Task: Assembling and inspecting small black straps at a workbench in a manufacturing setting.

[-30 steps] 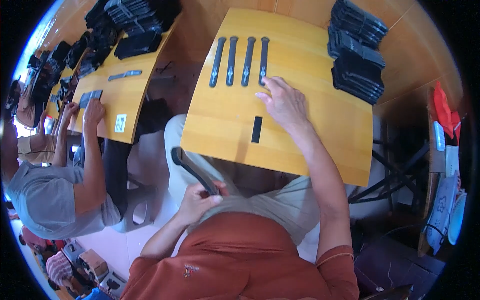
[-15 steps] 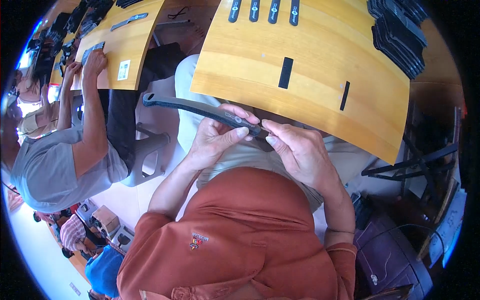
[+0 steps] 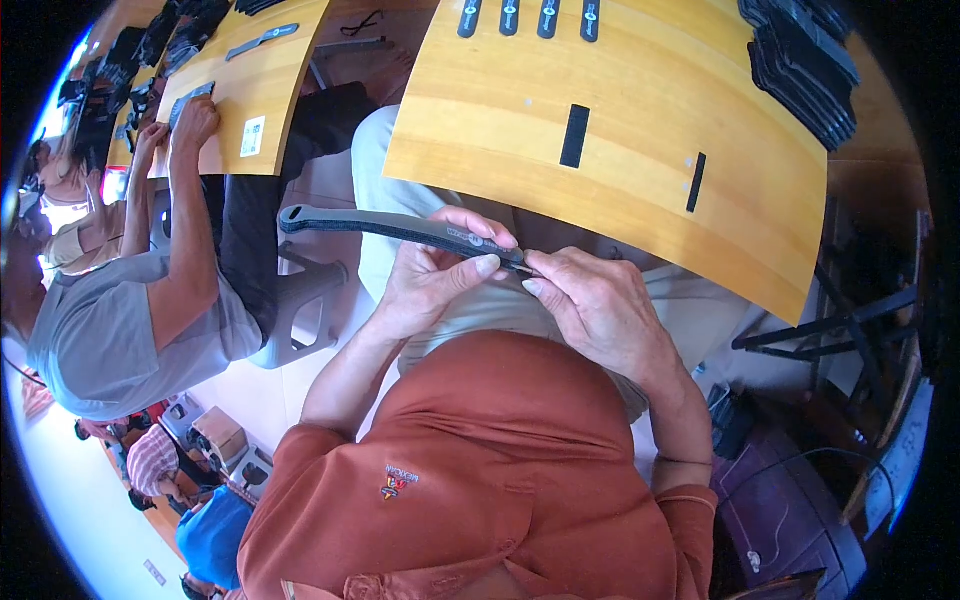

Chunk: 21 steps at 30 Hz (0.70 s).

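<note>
My left hand is closed round one end of a stack of long dark grey fabric straps, thumb on the near side and fingers behind. The stack sticks out to the left, off the table's near edge, and its far tip has a slot. Pale print shows on the top strap. At the gripped end, my right hand pinches with thumb and forefinger; a thin sliver shows by the fingertips, too small to name. Several similar straps lie in a row at the table's far side.
On the wooden table lie a wide black strip and a narrow black strip. Piles of dark fabric pieces stand at its right. A co-worker in grey works at another table on the left. A dark metal frame stands at right.
My right fingertips have closed in on the end of the strap stack. The stack's free end has dipped slightly and shifted left. My left hand keeps its hold.
</note>
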### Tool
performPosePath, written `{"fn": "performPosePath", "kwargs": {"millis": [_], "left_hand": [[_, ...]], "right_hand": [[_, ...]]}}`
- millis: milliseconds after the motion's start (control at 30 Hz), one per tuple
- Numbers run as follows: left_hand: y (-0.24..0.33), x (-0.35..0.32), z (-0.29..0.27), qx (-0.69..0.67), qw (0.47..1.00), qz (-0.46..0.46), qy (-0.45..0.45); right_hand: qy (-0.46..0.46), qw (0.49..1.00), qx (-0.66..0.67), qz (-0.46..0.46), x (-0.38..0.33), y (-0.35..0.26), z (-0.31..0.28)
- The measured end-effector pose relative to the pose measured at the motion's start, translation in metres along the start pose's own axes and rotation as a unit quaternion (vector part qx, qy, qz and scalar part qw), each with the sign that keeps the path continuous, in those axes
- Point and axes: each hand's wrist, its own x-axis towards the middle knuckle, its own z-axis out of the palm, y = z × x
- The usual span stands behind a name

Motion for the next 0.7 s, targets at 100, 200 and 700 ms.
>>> {"fn": "performPosePath", "kwargs": {"millis": [100,200,700], "left_hand": [[-0.001,-0.001,-0.001,0.003,1.000,0.002,0.000],[-0.003,-0.001,-0.003,0.005,1.000,0.006,-0.001],[-0.003,-0.002,-0.001,0.000,1.000,0.018,-0.004]], "right_hand": [[0.003,1.000,-0.010,-0.020,-0.002,0.004,0.004],[0.008,1.000,-0.017,-0.024,-0.003,0.005,0.006],[0.048,0.998,-0.015,-0.039,-0.005,0.007,0.011]]}}
